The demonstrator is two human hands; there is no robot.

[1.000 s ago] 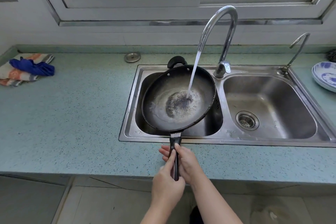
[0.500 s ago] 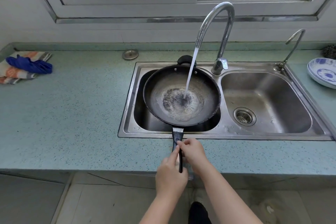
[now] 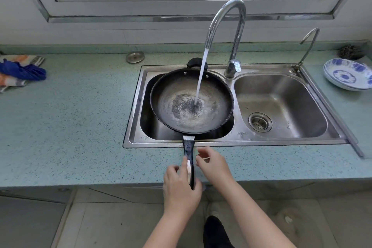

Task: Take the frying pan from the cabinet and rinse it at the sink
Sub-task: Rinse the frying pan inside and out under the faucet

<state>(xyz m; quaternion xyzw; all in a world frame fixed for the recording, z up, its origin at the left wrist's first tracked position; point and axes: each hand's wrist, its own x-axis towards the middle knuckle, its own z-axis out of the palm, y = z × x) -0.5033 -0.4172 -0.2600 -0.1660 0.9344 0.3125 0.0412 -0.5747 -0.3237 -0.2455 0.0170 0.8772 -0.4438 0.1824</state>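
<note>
The black frying pan (image 3: 175, 115) sits over the left basin of the steel double sink (image 3: 237, 137), its long handle reaching toward me across the counter edge. Water runs from the tall chrome faucet (image 3: 227, 18) into the middle of the pan, where a shallow foamy pool has gathered. My left hand (image 3: 180, 189) is wrapped around the end of the handle. My right hand (image 3: 213, 165) hovers just right of the handle, fingers apart and off it.
A blue cloth on a striped towel (image 3: 20, 70) lies at the far left of the teal counter. A sink strainer lid (image 3: 134, 57) rests behind the sink. Blue-and-white bowls (image 3: 348, 74) and a scourer (image 3: 351, 52) sit at the right, beside a small second tap (image 3: 306, 46).
My right hand has let go of the handle and moved slightly right. The pan has shifted a little to the right under the stream; my left hand keeps its hold.
</note>
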